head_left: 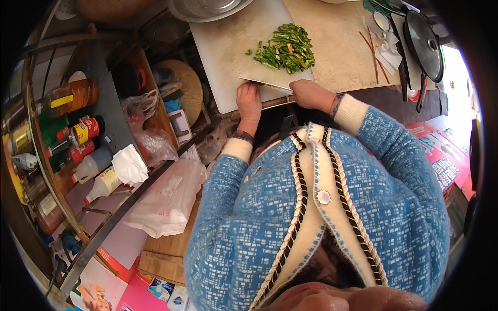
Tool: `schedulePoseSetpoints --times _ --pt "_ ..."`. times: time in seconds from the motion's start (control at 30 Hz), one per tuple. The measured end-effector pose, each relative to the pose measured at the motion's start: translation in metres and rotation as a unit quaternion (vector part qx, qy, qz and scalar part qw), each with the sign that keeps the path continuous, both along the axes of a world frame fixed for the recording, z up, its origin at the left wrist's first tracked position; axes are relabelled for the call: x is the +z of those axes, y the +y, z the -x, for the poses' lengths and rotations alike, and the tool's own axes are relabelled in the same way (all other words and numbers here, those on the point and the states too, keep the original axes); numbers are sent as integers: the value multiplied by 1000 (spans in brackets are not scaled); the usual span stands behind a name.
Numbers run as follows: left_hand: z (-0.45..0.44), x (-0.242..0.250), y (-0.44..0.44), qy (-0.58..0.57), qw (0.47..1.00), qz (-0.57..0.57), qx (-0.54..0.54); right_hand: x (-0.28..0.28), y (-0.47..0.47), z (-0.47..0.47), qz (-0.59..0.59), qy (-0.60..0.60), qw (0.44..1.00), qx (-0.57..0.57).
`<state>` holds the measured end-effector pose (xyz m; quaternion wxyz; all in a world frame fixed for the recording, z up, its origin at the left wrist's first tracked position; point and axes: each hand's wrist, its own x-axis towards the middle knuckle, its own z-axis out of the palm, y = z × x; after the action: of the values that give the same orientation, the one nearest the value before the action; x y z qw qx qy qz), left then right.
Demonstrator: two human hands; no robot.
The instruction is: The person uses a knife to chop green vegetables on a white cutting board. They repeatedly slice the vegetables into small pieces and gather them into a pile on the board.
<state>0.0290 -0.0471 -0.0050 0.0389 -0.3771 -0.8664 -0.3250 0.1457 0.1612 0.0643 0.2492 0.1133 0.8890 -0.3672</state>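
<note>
My right hand (309, 93) grips a kitchen knife (268, 84) by its handle, near the front edge of a white plastic cutting board (221, 58). The blade points left across the board, seen nearly edge-on. Beside the blade my left hand (249, 102) rests with curled fingers, its fingertips close to or touching the knife. Whether those fingers hold anything is hidden. Beyond the knife lies a heap of sliced green peppers (288, 48), with a few bits apart on its left.
A metal basin (210, 11) overlaps the board's far left. To the right are chopsticks (371, 54), a crumpled tissue (389, 58) and a lidded black pan (423, 44). A shelf on the left holds several bottles (85, 130); a plastic bag (167, 198) hangs near my left arm.
</note>
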Motion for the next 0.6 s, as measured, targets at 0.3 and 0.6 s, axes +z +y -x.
schedulePoseSetpoints --times 0.3,0.6 --pt "12 7 -22 -103 994 -36 -1 -12 -9 3 -8 84 993 -81" --pt "8 16 12 -229 971 66 31 5 75 -37 -57 76 955 -280"
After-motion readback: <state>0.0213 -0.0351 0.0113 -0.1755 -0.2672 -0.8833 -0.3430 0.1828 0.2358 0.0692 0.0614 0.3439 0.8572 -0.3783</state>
